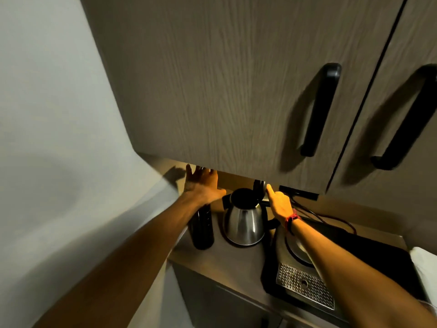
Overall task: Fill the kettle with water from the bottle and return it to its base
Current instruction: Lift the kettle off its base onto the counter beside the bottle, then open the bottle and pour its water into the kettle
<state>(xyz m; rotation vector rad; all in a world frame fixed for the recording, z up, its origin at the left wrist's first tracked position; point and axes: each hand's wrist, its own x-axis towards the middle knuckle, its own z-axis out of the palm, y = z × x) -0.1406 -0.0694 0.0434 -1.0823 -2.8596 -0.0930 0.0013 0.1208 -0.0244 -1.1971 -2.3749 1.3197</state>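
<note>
Kettle [244,223] at frame centre on counter [236,259], lid [259,187] flipped up, inside dark (contents not visible). Bottle [202,229] just left of kettle, upright, dark, partly behind left forearm. Left hand [201,183] above bottle, fingers spread, holding nothing. Right hand [279,204] beside lid, forefinger touching it, other fingers curled. Base [296,250] lower right on black tray [378,252], apart from kettle.

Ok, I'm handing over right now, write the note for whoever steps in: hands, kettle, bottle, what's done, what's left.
Left hand: open, fingers spread, above the dark bottle, holding nothing.
Right hand: at the raised kettle lid, one finger on it.
Kettle: on the counter, off its base, which sits to its right on the black tray.
Done: lid open.
Left: pour from the bottle, shut the lid, set the kettle on its base. Water level can't be seen.
</note>
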